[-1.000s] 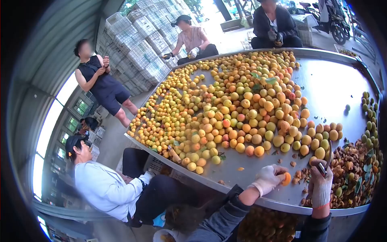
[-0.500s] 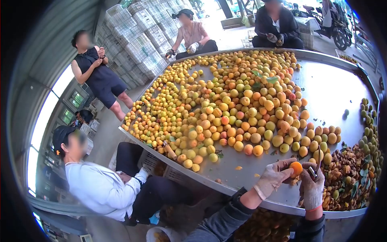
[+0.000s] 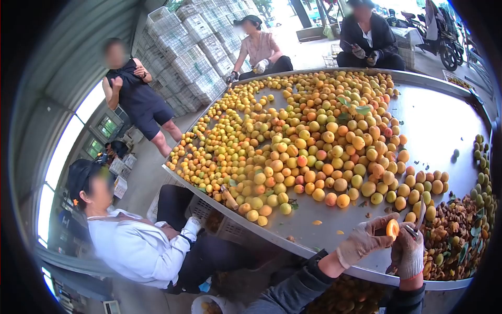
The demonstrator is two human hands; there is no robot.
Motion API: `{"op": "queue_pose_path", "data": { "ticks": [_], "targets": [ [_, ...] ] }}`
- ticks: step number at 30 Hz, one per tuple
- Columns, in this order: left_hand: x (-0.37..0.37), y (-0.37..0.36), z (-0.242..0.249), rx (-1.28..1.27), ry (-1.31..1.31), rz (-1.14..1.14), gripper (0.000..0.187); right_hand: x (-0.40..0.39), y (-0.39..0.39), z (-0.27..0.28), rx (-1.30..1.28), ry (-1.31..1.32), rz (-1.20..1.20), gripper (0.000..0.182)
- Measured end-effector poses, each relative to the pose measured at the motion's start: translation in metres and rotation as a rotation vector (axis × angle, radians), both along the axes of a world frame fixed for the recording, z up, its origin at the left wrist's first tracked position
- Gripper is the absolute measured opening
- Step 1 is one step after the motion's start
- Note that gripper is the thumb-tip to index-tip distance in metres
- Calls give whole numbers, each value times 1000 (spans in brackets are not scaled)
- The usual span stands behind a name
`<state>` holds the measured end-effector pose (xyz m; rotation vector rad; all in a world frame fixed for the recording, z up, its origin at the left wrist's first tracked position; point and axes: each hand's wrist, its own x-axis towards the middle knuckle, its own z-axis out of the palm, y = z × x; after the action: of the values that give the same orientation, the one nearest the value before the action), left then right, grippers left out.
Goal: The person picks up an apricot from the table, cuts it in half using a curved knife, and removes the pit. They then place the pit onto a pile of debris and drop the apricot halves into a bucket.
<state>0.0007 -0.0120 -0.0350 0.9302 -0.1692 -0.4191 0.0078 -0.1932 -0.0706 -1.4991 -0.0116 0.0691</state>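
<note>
Left hand (image 3: 363, 242) pinches an apricot (image 3: 392, 228), probably soft, best held by its sides; right hand (image 3: 407, 254) clasps a knife (image 3: 412, 231)

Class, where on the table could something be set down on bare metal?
Widest: the table between fruit heap and green fruit along the right edge. Narrower, with scraps: the strip between heap and near rim, left of the left hand. Crowded: the heap, and brown pile by the right hand.

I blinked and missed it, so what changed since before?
The left hand moved right, beside the right hand; its orange fruit now shows an open face. The standing person's hands moved apart. The right hand still holds the knife, and the fruit pile looks unchanged.
</note>
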Motion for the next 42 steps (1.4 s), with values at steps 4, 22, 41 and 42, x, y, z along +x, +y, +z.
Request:
{"op": "queue_pose_path", "data": {
  "ticks": [4,22,41,42],
  "targets": [
    [0,-1,-2,10,-64,37,60,-1,4,7,-205,-99,-54,17],
    [-4,8,15,116,-203,218,60,-10,15,76,21,394,60,13],
    [-4,-2,27,130,-92,192,63,-11,0,85,105,374,171,18],
    [-5,-2,29,118,-38,188,66,-11,-1,85,107,375,167,18]
  ]
}}
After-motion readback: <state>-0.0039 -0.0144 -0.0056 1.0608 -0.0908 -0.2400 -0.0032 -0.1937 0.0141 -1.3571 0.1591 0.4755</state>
